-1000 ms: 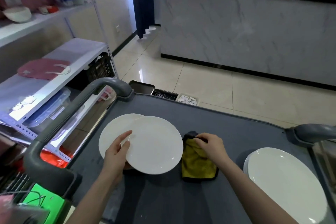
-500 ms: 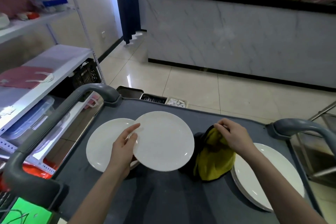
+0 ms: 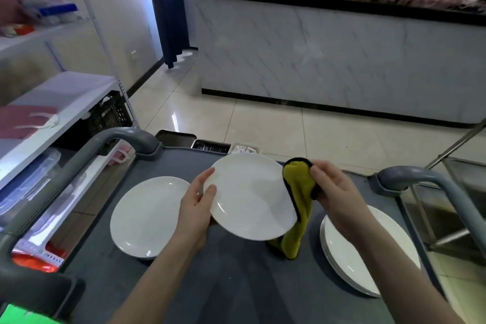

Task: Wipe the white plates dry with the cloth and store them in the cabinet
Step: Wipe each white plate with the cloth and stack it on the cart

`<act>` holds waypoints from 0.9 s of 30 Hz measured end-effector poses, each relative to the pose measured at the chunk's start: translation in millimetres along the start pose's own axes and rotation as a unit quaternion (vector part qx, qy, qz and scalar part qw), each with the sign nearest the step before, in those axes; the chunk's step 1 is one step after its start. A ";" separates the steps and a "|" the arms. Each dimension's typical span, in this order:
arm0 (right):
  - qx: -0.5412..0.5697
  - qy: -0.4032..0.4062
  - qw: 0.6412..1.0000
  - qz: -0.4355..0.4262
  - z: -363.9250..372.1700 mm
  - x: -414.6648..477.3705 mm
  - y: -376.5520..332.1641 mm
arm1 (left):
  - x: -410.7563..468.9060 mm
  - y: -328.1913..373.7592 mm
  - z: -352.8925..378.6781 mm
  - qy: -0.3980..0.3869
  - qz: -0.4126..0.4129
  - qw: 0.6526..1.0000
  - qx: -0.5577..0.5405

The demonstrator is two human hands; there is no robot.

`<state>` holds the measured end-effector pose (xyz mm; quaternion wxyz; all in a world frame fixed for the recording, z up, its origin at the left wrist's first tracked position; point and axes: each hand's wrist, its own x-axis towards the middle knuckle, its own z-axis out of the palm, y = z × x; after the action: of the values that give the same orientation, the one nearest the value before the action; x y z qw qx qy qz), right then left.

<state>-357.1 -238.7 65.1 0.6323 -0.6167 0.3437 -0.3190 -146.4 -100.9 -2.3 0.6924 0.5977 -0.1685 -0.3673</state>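
My left hand [image 3: 196,202] grips a white plate [image 3: 249,196] by its left rim and holds it tilted above the grey cart top [image 3: 210,284]. A yellow cloth [image 3: 298,200] with a dark edge hangs over the plate's right rim, pinched at its top by my right hand [image 3: 334,189]. Another white plate [image 3: 146,216] lies flat on the cart at the left. A stack of white plates [image 3: 368,258] sits at the right, partly hidden by my right forearm.
Grey cart handles rise at the left [image 3: 79,166] and right [image 3: 426,181]. White shelving [image 3: 65,102] with bins stands at the left. A marble-fronted counter [image 3: 328,60] stands across the tiled floor. Small trays [image 3: 210,144] sit at the cart's far edge.
My right hand lifted the yellow cloth off the cart and brought it to the right rim of the held plate. My left hand raised the plate higher.
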 end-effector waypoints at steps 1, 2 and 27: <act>-0.025 -0.019 0.999 -0.011 7.9 -7.3 0.4 | 0.2 0.1 2.1 -0.001 0.005 1.000 0.002; -0.053 -0.041 0.998 -0.021 15.4 -15.3 1.2 | 0.6 0.5 3.5 0.003 0.009 1.000 0.003; -0.561 -0.368 0.720 -0.177 45.4 -48.1 65.8 | -11.9 4.9 -30.1 0.077 0.054 0.995 0.030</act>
<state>-347.9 -171.1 1.5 0.1788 -0.9771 0.0841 0.0786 -132.7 -71.2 -2.1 0.7038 0.6351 -0.1577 -0.2765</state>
